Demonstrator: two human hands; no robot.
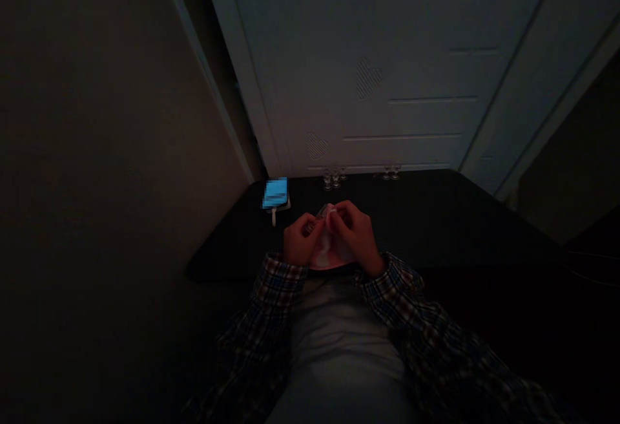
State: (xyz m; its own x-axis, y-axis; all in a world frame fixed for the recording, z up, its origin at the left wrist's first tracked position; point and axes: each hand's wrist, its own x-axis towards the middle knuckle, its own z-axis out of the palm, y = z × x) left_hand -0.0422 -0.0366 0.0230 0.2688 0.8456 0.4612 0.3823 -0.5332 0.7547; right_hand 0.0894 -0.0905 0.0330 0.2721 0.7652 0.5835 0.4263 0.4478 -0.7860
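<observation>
The room is very dim. My left hand [300, 242] and my right hand [356, 233] meet over the near edge of a dark table [436, 223]. Both hands are closed around a pale pink, soft-looking thing [329, 249] that hangs between them, perhaps cloth or a pouch. The left fingers also pinch a small glinting piece [317, 217] at its top; I cannot make out what it is. Plaid sleeves cover both forearms.
A phone with a lit blue screen [276, 193] lies at the table's far left corner, a white cable at its near end. Several tiny clear glasses [334, 177] stand along the far edge against a white panelled door [387, 75]. A wall rises at left.
</observation>
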